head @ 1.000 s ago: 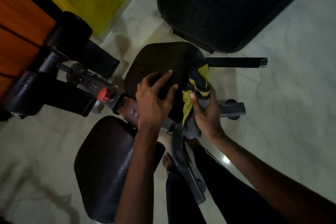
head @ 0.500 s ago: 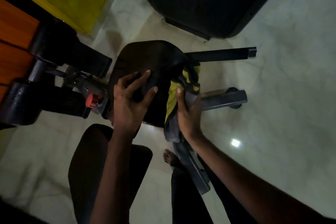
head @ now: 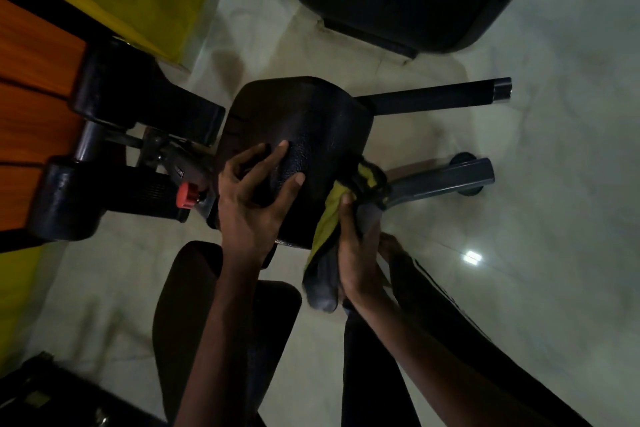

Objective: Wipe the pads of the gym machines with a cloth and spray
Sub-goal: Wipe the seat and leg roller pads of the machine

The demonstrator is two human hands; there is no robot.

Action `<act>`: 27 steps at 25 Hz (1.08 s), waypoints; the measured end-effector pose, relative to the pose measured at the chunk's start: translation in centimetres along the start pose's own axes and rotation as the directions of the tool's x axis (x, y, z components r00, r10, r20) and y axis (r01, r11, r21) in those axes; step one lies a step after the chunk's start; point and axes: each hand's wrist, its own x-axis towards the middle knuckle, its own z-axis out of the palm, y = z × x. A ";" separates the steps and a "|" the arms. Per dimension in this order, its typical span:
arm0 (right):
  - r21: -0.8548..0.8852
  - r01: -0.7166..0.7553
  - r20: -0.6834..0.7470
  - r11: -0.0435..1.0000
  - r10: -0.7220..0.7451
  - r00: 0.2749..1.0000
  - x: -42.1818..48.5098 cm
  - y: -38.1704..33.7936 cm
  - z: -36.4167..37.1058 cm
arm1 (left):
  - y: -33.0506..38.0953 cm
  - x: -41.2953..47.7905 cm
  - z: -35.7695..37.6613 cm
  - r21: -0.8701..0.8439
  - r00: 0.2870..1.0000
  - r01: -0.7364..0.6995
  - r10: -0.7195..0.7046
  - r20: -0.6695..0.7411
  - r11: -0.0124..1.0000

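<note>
Meanwhile the left hand [head: 247,208] lies spread on the near left of the black seat pad [head: 304,135], fingers straight, while the right hand [head: 356,253] grips the yellow-and-grey cloth [head: 329,218] against the pad's right edge, just beside it.

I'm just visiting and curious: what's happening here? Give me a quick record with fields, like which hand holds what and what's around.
place: pale tiled floor, dim light
left hand: rests on the black seat pad, fingers spread
right hand: grips a yellow and grey cloth against the seat pad's right edge
to the left: red knob and roller pads
nearer the person: second pad
spray: none in view
</note>
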 end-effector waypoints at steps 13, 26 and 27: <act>-0.494 0.678 0.354 0.544 -0.586 0.728 6.1 -9.0 1.6 | -0.3 -0.4 0.1 -0.152 0.990 0.070 -0.087 -0.108 0.986; -0.622 0.732 0.750 -0.278 0.056 0.659 5.7 -16.6 10.9 | -2.9 -5.1 -4.5 -0.131 0.859 0.509 -0.492 0.145 0.851; -0.624 0.718 0.730 -0.308 0.096 0.676 5.1 -16.5 11.4 | -3.7 -5.1 -5.3 -0.170 0.851 0.517 -0.484 0.202 0.839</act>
